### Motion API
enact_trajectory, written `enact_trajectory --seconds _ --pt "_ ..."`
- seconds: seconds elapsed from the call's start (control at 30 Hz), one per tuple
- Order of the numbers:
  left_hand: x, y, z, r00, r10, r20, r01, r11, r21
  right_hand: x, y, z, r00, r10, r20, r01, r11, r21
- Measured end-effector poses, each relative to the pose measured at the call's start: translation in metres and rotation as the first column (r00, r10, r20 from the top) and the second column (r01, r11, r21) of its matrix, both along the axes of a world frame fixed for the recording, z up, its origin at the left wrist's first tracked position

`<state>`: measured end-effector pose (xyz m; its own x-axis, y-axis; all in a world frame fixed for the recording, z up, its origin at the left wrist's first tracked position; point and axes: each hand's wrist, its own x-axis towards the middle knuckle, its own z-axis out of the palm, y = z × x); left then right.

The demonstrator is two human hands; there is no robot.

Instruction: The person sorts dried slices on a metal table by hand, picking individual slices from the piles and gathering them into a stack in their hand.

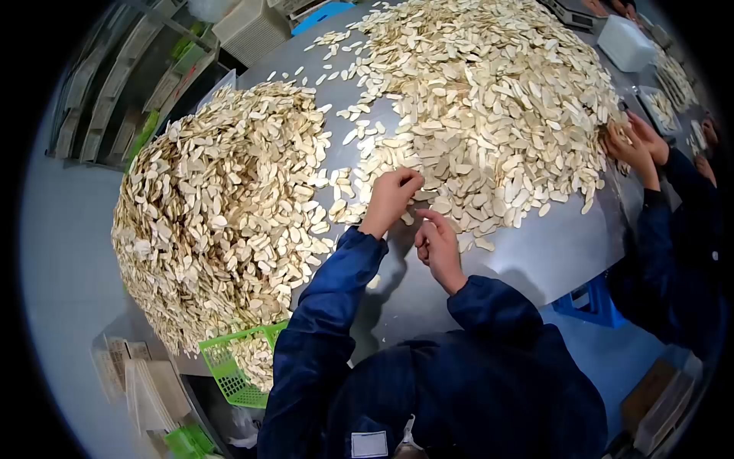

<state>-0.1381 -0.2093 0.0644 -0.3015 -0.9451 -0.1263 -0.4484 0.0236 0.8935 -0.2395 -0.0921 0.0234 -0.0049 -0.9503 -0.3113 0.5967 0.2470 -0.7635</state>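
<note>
Slices (497,115), pale and flat, lie in a broad heap ahead of my hands and off to their right, seen in the head view on a metal tabletop (527,264). My left hand (390,200) reaches farther forward and is the nearer to the main spread, its fingertips at the heap's near edge. Thumb and fingers bend close together there; whether they grip a slice, I cannot tell. My right hand (441,251) sits closer to my body, index finger angled forward and left toward the same edge, the other fingers curled; I cannot tell if anything is in it. Near both hands, the slices' long axes point many ways, with no shared direction. A second heap (218,191) rises left of my left hand, loose slices scattered between. A green basket (246,392) stands behind and left of my hands. Another person's hands (631,151) work well apart, to my right.
</note>
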Motion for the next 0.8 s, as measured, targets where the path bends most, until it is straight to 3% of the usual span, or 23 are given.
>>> enact_trajectory --seconds 0.13,0.17,0.23,0.27,0.3,0.37,0.43,0.5,0.57,0.7,0.77,0.8 --pt "0.022 0.022 0.028 0.999 -0.044 -0.008 0.045 0.992 0.120 -0.007 -0.008 0.000 0.972 0.001 0.236 -0.005 1.000 0.018" --pt "0.027 0.025 0.036 0.983 -0.150 0.107 0.134 0.980 0.144 -0.008 -0.009 0.001 0.951 0.000 0.308 -0.008 1.000 0.024" --pt "0.035 0.044 0.048 0.963 -0.251 -0.095 0.265 0.949 0.173 -0.006 -0.007 0.001 0.934 0.031 0.356 -0.037 0.999 0.012" --pt "0.041 0.050 0.063 0.928 -0.364 0.079 0.354 0.928 0.116 -0.006 -0.008 0.004 0.920 0.068 0.386 -0.075 0.997 0.004" --pt "0.052 0.057 0.060 0.932 -0.361 0.014 0.358 0.929 0.094 -0.006 -0.008 0.006 0.905 0.101 0.414 -0.108 0.994 -0.005" --pt "0.077 0.069 0.057 0.951 -0.305 -0.041 0.308 0.949 0.073 -0.007 -0.004 0.007 0.958 0.189 0.215 -0.188 0.982 -0.025" --pt "0.097 0.082 0.074 0.989 -0.146 -0.021 0.147 0.969 0.200 -0.003 -0.004 0.005 0.953 0.278 0.125 -0.287 0.956 0.061" --pt "0.121 0.095 0.082 0.992 0.019 0.125 -0.057 0.952 0.300 0.005 -0.001 0.013 0.935 0.317 0.160 -0.335 0.937 0.097" --pt "0.147 0.110 0.075 0.992 0.043 0.119 -0.078 0.949 0.306 0.011 0.000 0.017 0.913 0.361 0.188 -0.390 0.909 0.146" --pt "0.161 0.142 0.064 0.988 0.029 0.152 -0.106 0.842 0.529 0.014 -0.013 0.011 0.863 0.431 0.263 -0.484 0.855 0.188" --pt "0.159 0.150 0.049 0.985 -0.035 0.169 -0.078 0.782 0.618 0.005 -0.037 -0.005 0.886 0.429 0.176 -0.452 0.884 0.122" --pt "0.155 0.153 0.042 0.989 -0.021 0.143 -0.074 0.778 0.623 0.003 -0.050 -0.003 0.961 0.226 0.158 -0.242 0.966 0.091"
